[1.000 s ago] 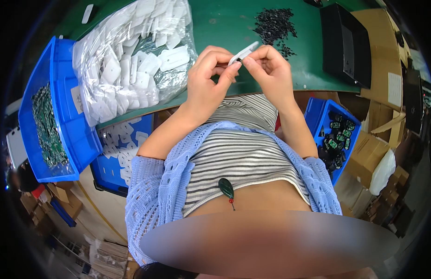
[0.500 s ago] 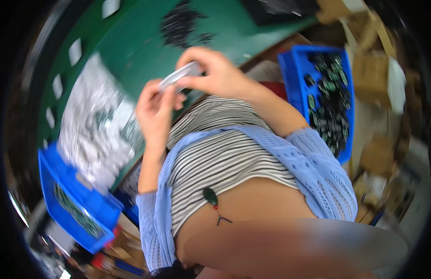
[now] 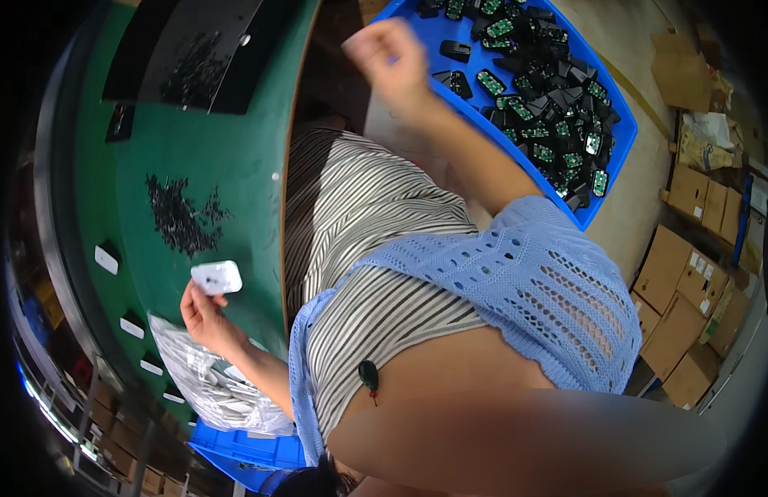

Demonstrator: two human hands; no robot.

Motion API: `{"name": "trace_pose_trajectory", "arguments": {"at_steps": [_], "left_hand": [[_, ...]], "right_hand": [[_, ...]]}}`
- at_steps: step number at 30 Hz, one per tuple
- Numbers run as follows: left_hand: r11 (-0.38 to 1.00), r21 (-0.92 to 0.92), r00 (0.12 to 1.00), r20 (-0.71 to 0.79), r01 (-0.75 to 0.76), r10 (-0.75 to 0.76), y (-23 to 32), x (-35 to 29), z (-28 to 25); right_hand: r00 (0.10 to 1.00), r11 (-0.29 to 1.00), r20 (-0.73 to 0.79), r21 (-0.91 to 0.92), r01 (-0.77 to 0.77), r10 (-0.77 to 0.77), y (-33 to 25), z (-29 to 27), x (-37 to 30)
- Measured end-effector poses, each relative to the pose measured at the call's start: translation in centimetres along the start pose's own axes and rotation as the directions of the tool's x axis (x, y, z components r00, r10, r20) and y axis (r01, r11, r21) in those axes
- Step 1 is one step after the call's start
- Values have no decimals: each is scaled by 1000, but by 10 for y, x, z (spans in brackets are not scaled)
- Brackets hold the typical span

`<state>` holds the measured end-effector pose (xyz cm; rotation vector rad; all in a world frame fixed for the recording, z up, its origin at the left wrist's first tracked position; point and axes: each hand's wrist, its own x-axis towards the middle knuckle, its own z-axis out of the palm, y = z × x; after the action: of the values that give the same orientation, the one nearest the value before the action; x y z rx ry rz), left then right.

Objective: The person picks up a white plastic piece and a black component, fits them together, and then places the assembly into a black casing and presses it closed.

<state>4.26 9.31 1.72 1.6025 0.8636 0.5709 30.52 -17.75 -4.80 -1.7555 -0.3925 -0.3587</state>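
Note:
My left hand (image 3: pixel 208 321) pinches a white plastic shell (image 3: pixel 218 277) by its near left edge, above the green table (image 3: pixel 255 157). The shell is a rounded rectangle with small dark marks or openings on its face. Just beyond it lies a loose pile of small black parts (image 3: pixel 183 217). My right hand (image 3: pixel 392 66), slightly blurred, is raised off the table beside the blue bin (image 3: pixel 429 41). Its fingers are loosely bent and apart, and I see nothing in them. The bin holds many black casings with green circuit boards (image 3: pixel 533 132).
A clear plastic bag of white pieces (image 3: pixel 222 389) lies at the table's near end, above another blue bin (image 3: pixel 251 447). Several white shells (image 3: pixel 106 260) line the table's left side. A black tray (image 3: pixel 144 50) with small black parts sits farther off. Cardboard boxes (image 3: pixel 674 290) stand at right.
My right hand has let go of the white shell and swung right toward the blue bin. The left hand keeps the shell. The view has turned to the right.

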Motion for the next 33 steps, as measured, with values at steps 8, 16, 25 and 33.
{"name": "trace_pose_trajectory", "arguments": {"at_steps": [8,16,25,33], "left_hand": [[868,496,998,-62,7,28,-20,39,-34],[202,946,913,165,-254,374,-15,8,2],[549,676,832,178,-492,526,-17,-7,34],[808,408,893,41,-425,449,-31,-24,11]], "right_hand": [[898,381,53,-915,-131,436,241,-134,-12],[825,758,-39,423,-497,564,82,-81,-3],[719,924,664,373,-78,-207,-88,46,-19],[301,774,748,423,472,-592,-139,125,-38]]}}
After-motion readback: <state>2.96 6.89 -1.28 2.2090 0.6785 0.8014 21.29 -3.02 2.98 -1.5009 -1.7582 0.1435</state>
